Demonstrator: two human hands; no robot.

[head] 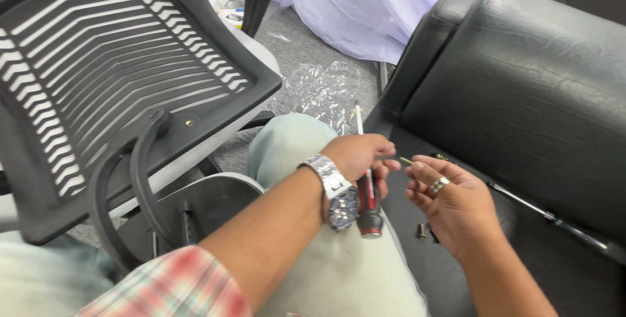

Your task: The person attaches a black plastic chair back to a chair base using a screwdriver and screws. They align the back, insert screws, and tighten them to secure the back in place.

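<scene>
My left hand [362, 157] is closed around a screwdriver [367, 196] with a red and black handle, shaft pointing up. A silver wristwatch [334, 186] sits on that wrist. My right hand [450, 203] is just to its right, fingers curled, pinching a small brass screw [407, 160] at the fingertips; a ring is on one finger. A few loose screws [422, 230] lie on the black seat beside my right hand. Both hands hover over my knee in light trousers.
A black mesh chair back [111, 62] with a curved armrest leans at the left. A black leather sofa [521, 89] fills the right, with a long metal rod [548, 216] lying on it. Clear plastic wrap and white cloth lie on the grey floor behind.
</scene>
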